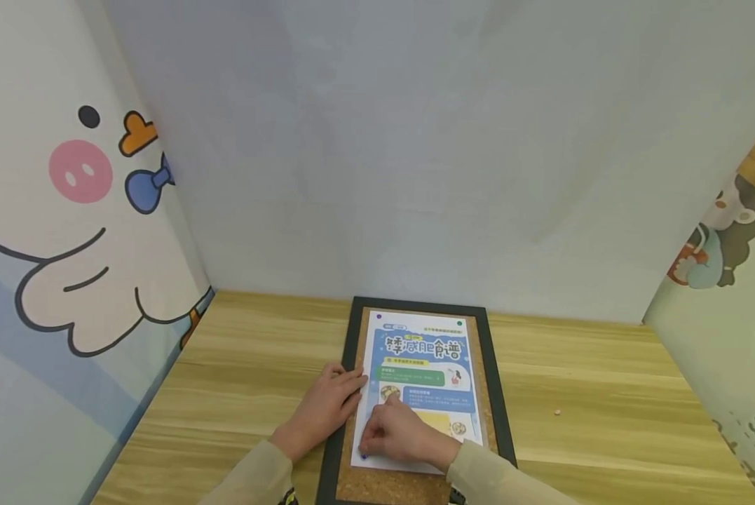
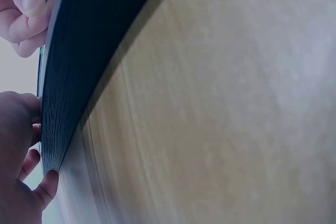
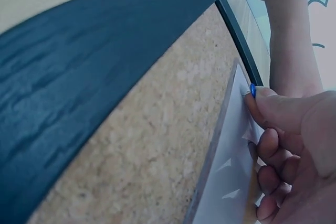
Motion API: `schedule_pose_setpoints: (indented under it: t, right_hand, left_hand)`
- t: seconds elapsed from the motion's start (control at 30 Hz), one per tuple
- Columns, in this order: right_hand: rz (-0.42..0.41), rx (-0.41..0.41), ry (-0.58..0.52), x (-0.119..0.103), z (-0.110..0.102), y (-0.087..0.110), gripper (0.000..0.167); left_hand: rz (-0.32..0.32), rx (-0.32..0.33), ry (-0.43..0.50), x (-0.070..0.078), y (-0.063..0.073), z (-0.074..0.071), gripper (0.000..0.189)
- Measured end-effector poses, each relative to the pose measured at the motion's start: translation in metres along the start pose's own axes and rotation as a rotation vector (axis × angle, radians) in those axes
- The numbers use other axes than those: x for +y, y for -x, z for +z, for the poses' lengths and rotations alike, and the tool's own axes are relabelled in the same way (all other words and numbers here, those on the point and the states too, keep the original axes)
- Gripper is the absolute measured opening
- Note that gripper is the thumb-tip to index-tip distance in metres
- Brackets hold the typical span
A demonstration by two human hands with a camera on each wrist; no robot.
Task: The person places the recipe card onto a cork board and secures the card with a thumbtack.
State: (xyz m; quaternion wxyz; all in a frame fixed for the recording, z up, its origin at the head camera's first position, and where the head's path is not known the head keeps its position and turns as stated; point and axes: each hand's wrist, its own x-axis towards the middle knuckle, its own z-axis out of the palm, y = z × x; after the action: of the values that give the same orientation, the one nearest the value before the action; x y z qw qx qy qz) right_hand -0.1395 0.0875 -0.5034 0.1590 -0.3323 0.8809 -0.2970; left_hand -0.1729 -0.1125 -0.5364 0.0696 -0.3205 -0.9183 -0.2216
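Note:
A printed poster (image 1: 415, 351) with blue artwork lies on a black-framed cork board (image 1: 409, 485). Between thumb and forefinger, my right hand (image 1: 399, 431) pinches a blue pushpin (image 3: 253, 91) at the poster's lower left corner. The pin's blue end shows beside the thumb in both wrist views; its point is hidden. My left hand (image 1: 328, 407) rests across the frame's left side, fingertips at the poster's left edge. In the left wrist view, one finger (image 2: 48, 186) touches the frame's outer side. A purple pin (image 1: 379, 316) and a green pin (image 1: 460, 323) sit at the poster's top corners.
The board lies on a wood-grain table (image 1: 592, 379). A tiny pinkish piece (image 1: 556, 412) lies to its right. A plain pale wall (image 1: 415, 154) stands behind, with cartoon-printed panels at left and right. Something dark shows beside the right sleeve (image 1: 497, 480).

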Motion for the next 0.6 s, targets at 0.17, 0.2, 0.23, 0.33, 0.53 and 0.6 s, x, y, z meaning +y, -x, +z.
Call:
schedule_pose_setpoints:
  t: [0.17, 0.2, 0.23, 0.33, 0.53, 0.6]
  right_hand:
    - [0.006, -0.005, 0.018, -0.0016, -0.0008, 0.0006, 0.015]
    - [0.008, -0.008, 0.020, -0.0016, -0.0007, 0.0004, 0.015]
    - [0.008, -0.009, 0.027, -0.0015, -0.0005, 0.0003, 0.014]
    - [0.008, -0.014, 0.043, -0.0008, 0.0005, 0.0002, 0.013]
    - [-0.027, -0.029, 0.085, 0.0008, 0.0012, -0.0002, 0.012]
    - [-0.043, -0.037, 0.102, 0.0007, 0.0008, -0.0002, 0.013]
  left_hand:
    - [0.003, 0.006, 0.004, -0.0002, 0.0005, 0.0001, 0.034]
    - [0.004, 0.007, 0.004, -0.0001, 0.0004, 0.0000, 0.033]
    - [0.007, 0.009, 0.005, -0.0001, 0.0004, -0.0001, 0.033]
    - [0.010, 0.010, 0.005, -0.0002, 0.0003, -0.0003, 0.033]
    - [0.002, -0.004, -0.006, 0.0008, -0.0002, -0.0016, 0.034]
    - [-0.001, -0.009, -0.006, 0.0014, -0.0002, -0.0022, 0.034]
